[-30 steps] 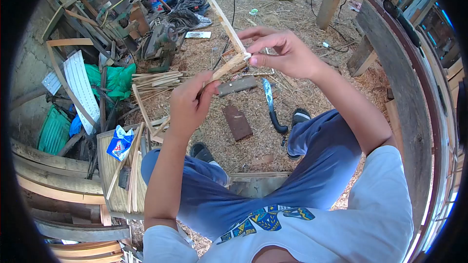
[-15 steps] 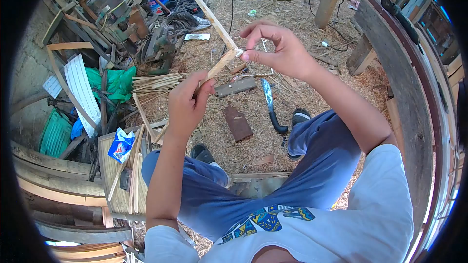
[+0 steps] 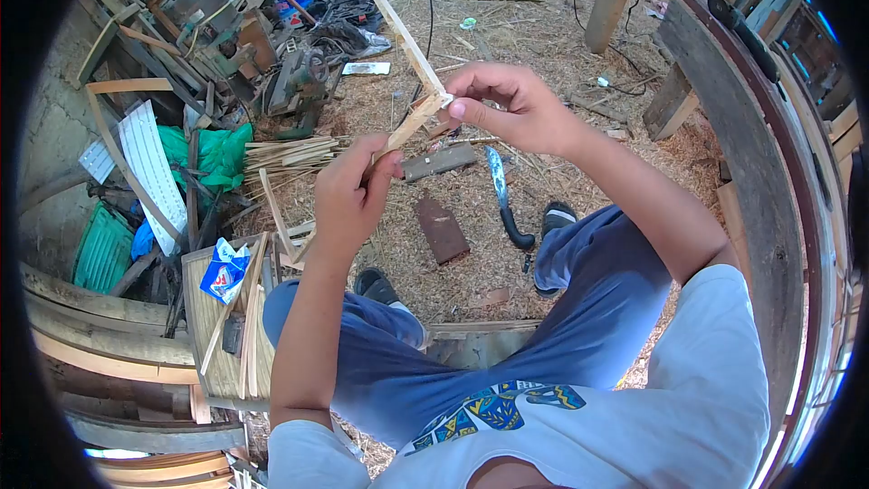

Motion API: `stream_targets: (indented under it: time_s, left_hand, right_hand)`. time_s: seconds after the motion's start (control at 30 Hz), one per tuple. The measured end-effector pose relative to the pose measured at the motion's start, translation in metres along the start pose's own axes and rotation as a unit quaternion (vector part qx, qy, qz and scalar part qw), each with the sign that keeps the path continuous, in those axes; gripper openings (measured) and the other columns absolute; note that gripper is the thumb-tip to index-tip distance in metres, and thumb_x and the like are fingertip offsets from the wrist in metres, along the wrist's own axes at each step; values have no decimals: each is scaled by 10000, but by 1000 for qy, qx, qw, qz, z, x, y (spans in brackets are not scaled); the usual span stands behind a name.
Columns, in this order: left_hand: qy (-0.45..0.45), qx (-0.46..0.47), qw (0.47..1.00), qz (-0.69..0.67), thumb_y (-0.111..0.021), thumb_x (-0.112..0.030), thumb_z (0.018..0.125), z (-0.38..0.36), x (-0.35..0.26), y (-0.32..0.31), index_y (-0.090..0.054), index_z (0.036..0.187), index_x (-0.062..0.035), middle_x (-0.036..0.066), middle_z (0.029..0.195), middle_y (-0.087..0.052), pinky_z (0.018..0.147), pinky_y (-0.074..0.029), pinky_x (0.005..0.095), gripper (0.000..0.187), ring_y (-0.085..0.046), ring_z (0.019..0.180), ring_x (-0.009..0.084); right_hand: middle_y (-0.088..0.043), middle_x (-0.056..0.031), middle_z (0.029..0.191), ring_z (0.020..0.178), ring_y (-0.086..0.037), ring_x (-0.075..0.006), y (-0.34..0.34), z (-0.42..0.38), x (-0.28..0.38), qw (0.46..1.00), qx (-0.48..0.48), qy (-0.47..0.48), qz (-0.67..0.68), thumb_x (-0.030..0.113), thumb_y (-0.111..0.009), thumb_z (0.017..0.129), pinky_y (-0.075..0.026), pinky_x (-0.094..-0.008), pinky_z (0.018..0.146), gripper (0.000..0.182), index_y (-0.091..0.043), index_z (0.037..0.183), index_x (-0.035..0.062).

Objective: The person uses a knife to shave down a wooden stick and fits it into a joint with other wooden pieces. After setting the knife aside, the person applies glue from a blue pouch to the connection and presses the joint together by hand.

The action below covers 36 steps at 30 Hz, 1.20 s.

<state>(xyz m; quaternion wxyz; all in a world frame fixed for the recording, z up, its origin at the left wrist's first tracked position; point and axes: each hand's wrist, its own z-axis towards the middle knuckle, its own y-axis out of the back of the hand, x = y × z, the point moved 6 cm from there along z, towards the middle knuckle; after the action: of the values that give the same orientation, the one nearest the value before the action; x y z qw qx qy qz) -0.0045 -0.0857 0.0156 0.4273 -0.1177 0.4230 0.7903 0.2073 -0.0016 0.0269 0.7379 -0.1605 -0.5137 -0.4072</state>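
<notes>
My left hand [image 3: 348, 195] is closed around the lower arm of a bent frame of thin pale wooden strips [image 3: 409, 43]. The frame is held up in front of me, with its other arm slanting up and away to the left. At its corner my right hand [image 3: 523, 110] has thumb and fingers pinched together. Something small and white shows at that corner by the fingertips, too small to name. On the ground below lie a machete [image 3: 499, 183] with a black handle, a rusty metal plate [image 3: 441, 231] and a grey wooden block [image 3: 438, 163].
A wooden board [image 3: 206, 344] on the left carries a blue-and-white packet [image 3: 224, 270] and several strips. Beyond it lie a bundle of thin sticks [image 3: 290, 156] and a green plastic bag [image 3: 213, 158]. A thick plank [image 3: 760, 199] runs along the right. Wood shavings cover the ground.
My right hand has come down and slightly left, and its raised fingers have curled in closer to the corner. The frame's upper arm has swung slightly right.
</notes>
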Motion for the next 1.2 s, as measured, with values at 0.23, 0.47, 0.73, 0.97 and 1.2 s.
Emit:
stream_targets:
  time_s: [0.23, 0.47, 0.73, 0.97, 1.2]
  left_hand:
    - [0, -8, 1000, -3, -682, -88, 1033, 0, -4, 0, -691, 1163, -46, 50, 771, -719, 602, -484, 262, 137, -672, 651, 113]
    - [-6, -9, 1000, 0, -655, -66, 1040, -2, -5, -1, -669, 1174, -47, 42, 761, -696, 603, -469, 256, 136, -633, 645, 99]
    - [2, -3, 1000, -26, -670, -92, 1036, -4, -5, -1, -636, 1185, -42, 94, 767, -684, 585, -505, 318, 161, -684, 642, 194]
    - [38, 18, 993, -111, -633, -287, 1074, -5, 0, -3, -613, 1324, -42, 94, 775, -661, 595, -472, 301, 350, -638, 645, 162]
    - [20, 76, 989, -121, -491, -387, 1135, -13, -9, -8, -586, 1331, 17, 13, 770, -624, 607, -444, 257, 458, -567, 672, 84]
  right_hand:
    - [-691, -6, 972, 897, -642, -78, -6, 1, 2, 999, 24, 14, 26, 219, -630, 1101, -546, -280, 785, 214, -703, 1121, 19]
    - [-637, -4, 884, 798, -562, -91, -10, -3, 10, 998, 22, 26, -59, 273, -528, 1144, -475, -289, 708, 305, -683, 1084, 18]
    - [-645, -42, 870, 767, -577, -120, -11, -6, 26, 981, 0, 74, -181, 297, -505, 1146, -465, -309, 683, 353, -693, 1092, 2]
    - [-616, -120, 794, 701, -620, -259, -18, -7, 34, 955, -33, 168, -240, 234, -573, 1107, -474, -386, 636, 251, -675, 1023, 21]
    - [-607, -122, 755, 670, -645, -332, -31, -12, 53, 931, -2, 209, -299, 213, -636, 1059, -482, -439, 585, 181, -664, 981, 53]
